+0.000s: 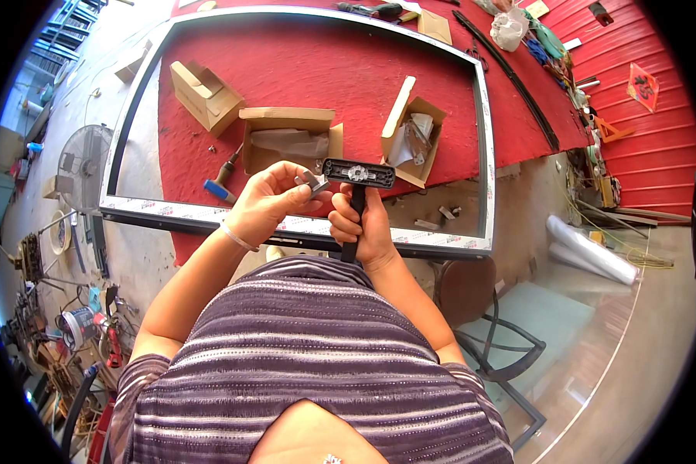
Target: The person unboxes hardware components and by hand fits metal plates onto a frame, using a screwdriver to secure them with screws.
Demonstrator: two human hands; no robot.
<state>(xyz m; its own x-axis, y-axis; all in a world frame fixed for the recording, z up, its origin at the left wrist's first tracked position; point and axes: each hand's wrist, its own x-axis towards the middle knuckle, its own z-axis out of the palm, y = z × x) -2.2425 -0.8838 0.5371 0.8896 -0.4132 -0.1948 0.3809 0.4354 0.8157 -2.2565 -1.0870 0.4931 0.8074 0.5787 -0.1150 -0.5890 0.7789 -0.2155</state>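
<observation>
My right hand [367, 224] is wrapped round the grip of a black window handle [357, 175]. The underside of its oblong base faces up, with a pale metal mechanism in the middle. Between the thumb and fingers of my left hand [269, 199] is a small grey metal fitting [312, 184], close beside the left end of the handle's base. Part of the fitting is hidden by my fingers. Both hands are over the near bar of a large dark window frame [301, 226], which has printed film on it.
Inside the frame, on red cloth [301, 69], lie three cardboard boxes: a tilted one [206, 98], one with a translucent bag [290, 116], one with metal parts [433, 116]. A blue-handled screwdriver [223, 182] lies left. A stool [465, 290] and fan [85, 166] stand nearby.
</observation>
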